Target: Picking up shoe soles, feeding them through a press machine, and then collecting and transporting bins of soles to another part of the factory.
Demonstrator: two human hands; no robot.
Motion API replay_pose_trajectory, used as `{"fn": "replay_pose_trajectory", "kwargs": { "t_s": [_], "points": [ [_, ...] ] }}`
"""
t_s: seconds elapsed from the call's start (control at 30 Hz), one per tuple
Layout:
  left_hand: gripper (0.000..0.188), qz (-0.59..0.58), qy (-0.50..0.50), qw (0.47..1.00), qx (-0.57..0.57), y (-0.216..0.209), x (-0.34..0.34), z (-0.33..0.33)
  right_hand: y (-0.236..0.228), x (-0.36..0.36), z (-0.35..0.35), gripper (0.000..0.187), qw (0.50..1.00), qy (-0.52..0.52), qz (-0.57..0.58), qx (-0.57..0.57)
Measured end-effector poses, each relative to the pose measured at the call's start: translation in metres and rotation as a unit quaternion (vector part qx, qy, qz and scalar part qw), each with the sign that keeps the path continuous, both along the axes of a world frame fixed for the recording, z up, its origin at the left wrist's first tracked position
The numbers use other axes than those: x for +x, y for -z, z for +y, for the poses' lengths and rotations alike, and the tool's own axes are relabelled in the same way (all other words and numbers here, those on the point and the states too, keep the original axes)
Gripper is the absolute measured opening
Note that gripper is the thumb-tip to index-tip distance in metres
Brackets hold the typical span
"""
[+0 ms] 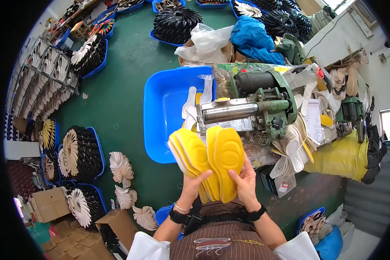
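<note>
In front of my body I hold two stacks of yellow shoe insoles with pale edges, toe ends up. The left stack (189,152) is gripped by my left hand (192,187), its thumb laid across the front. Around the right stack (230,157) my right hand (246,181) is closed, thumb pressed on the top insole. The two stacks touch and overlap along their inner edges. Just beyond them stands a green machine (276,104) with a shiny metal roller (229,112). Beside it, a blue bin (150,130) contains several white and yellow insoles.
Several white insoles (294,149) are fanned on the machine's right, near a paper sheet (313,119) and yellow cloth (338,156). Blue tubs (100,151) of stacked shoe parts line the green floor (121,91) at left, with cardboard boxes (52,203). Plastic bags (206,41) lie behind the machine.
</note>
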State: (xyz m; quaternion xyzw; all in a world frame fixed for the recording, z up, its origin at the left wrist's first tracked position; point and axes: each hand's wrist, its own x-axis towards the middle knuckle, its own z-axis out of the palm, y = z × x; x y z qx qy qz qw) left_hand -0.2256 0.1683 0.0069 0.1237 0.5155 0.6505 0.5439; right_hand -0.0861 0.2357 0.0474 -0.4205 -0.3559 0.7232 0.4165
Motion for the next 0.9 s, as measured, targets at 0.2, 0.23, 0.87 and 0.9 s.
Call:
{"fn": "replay_pose_trajectory", "kwargs": {
  "t_s": [0.2, 0.23, 0.87, 0.9],
  "points": [
    [0.051, -0.196, -0.018, 0.978, 0.072, -0.001, -0.028, -0.008, 0.071, 0.032, 0.037, 0.028, 0.988, 0.041, -0.144, 0.029],
    [0.051, -0.214, -0.013, 0.974, 0.072, -0.002, -0.029, -0.009, 0.075, 0.027, 0.058, 0.028, 0.986, 0.023, -0.152, 0.066],
    [0.047, -0.063, 0.038, 0.997, -0.016, -0.002, -0.008, -0.009, 0.026, -0.002, 0.007, 0.011, 0.983, -0.114, -0.128, -0.07],
    [0.045, -0.044, 0.031, 0.998, -0.015, 0.0, -0.006, -0.01, 0.035, 0.006, 0.014, 0.008, 0.987, -0.059, -0.122, -0.085]
  ]
}}
